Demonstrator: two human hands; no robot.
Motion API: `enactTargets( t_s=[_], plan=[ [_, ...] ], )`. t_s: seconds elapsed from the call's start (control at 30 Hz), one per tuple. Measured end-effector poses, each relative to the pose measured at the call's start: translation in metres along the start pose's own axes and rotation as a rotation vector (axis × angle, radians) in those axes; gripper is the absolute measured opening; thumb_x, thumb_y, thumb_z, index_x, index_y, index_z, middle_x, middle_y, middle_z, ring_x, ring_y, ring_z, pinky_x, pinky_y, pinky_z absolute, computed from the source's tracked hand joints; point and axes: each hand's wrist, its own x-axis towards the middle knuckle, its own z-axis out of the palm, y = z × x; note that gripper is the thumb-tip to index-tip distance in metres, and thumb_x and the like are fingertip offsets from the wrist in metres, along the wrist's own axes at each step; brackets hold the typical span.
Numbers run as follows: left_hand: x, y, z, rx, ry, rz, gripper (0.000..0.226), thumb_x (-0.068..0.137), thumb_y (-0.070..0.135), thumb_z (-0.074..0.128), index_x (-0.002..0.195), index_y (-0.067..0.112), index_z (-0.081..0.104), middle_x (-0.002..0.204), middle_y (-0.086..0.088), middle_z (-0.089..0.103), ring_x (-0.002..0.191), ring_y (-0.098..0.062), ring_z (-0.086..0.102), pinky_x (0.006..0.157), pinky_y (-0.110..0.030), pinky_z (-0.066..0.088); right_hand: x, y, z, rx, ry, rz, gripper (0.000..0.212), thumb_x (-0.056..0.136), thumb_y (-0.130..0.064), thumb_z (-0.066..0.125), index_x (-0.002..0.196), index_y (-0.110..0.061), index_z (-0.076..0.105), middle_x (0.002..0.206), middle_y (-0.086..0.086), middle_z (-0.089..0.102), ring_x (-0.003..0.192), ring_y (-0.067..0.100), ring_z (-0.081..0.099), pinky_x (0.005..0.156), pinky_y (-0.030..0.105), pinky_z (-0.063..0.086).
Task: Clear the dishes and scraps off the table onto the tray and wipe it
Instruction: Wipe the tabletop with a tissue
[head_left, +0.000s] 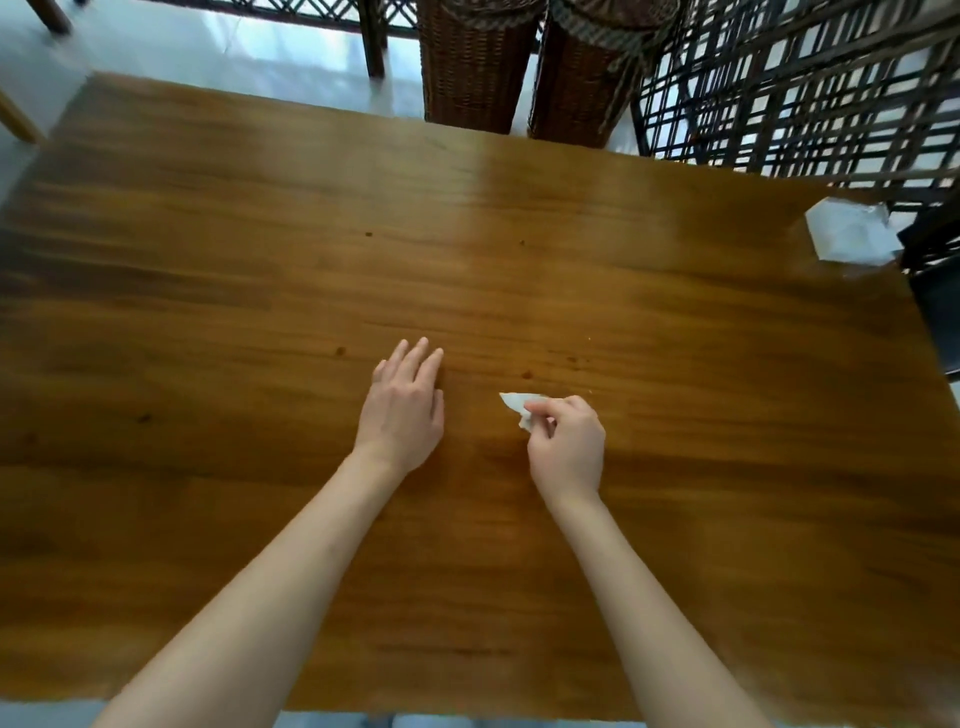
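Observation:
The wooden table (260, 291) fills the head view. My left hand (402, 410) lies flat on it near the middle, fingers straight and together. Just to its right, my right hand (566, 447) pinches a small crumpled white tissue (517, 405) that touches the tabletop. Small brown crumbs sit beyond the hands, one (527, 374) near the tissue and another (340, 351) by my left fingertips. No dishes or tray show in this view.
A white tissue packet (852, 231) lies at the table's far right corner. Two wicker chair backs (475, 62) stand past the far edge, and a dark lattice screen (800, 88) rises at the back right. Pale floor (156, 47) shows beyond the table.

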Motion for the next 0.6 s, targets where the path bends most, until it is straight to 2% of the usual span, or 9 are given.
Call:
enactTargets(
  t_s=[0.07, 0.17, 0.27, 0.43, 0.6],
  plan=[
    [0.017, -0.001, 0.007, -0.005, -0.017, 0.054, 0.049, 0.095, 0.02, 0.043, 0.143, 0.013, 0.034, 0.15, -0.008, 0.031, 0.141, -0.025, 0.021, 0.114, -0.036, 0.014, 0.014, -0.003, 0.008, -0.064, 0.03, 0.013, 0.02, 0.091, -0.01, 0.055, 0.101, -0.013, 0.072, 0.097, -0.001, 0.066, 0.099, 0.017, 0.054, 0.08, 0.024, 0.047],
    [0.04, 0.002, 0.017, -0.024, -0.038, 0.104, 0.049, 0.096, 0.018, 0.04, 0.144, 0.013, 0.033, 0.151, -0.008, 0.029, 0.142, -0.025, 0.02, 0.114, -0.038, 0.014, 0.032, -0.003, 0.016, -0.126, 0.069, 0.033, 0.02, 0.092, -0.011, 0.054, 0.102, -0.013, 0.071, 0.103, 0.001, 0.068, 0.101, 0.017, 0.052, 0.076, 0.018, 0.037],
    [0.061, 0.002, 0.023, -0.019, -0.036, 0.146, 0.048, 0.096, 0.018, 0.038, 0.144, 0.013, 0.033, 0.151, -0.009, 0.03, 0.142, -0.026, 0.019, 0.114, -0.039, 0.013, 0.048, -0.002, 0.02, -0.154, 0.098, 0.043, 0.021, 0.092, -0.011, 0.053, 0.102, -0.012, 0.071, 0.104, 0.002, 0.068, 0.101, 0.018, 0.052, 0.075, 0.018, 0.037],
    [0.077, 0.0, 0.028, -0.025, -0.041, 0.159, 0.051, 0.095, 0.022, 0.038, 0.145, 0.015, 0.03, 0.153, -0.007, 0.027, 0.143, -0.025, 0.016, 0.114, -0.038, 0.011, 0.072, -0.002, 0.025, -0.175, 0.058, 0.021, 0.023, 0.093, -0.009, 0.05, 0.105, -0.01, 0.07, 0.099, 0.006, 0.065, 0.098, 0.019, 0.051, 0.074, 0.022, 0.04],
    [0.076, 0.0, 0.027, -0.049, -0.021, 0.151, 0.05, 0.094, 0.021, 0.04, 0.144, 0.016, 0.033, 0.151, -0.007, 0.03, 0.142, -0.025, 0.018, 0.113, -0.037, 0.013, 0.038, -0.001, 0.023, -0.145, 0.01, -0.141, 0.015, 0.08, 0.005, 0.064, 0.087, -0.004, 0.073, 0.084, 0.008, 0.064, 0.083, 0.02, 0.058, 0.07, 0.016, 0.042]
  ],
)
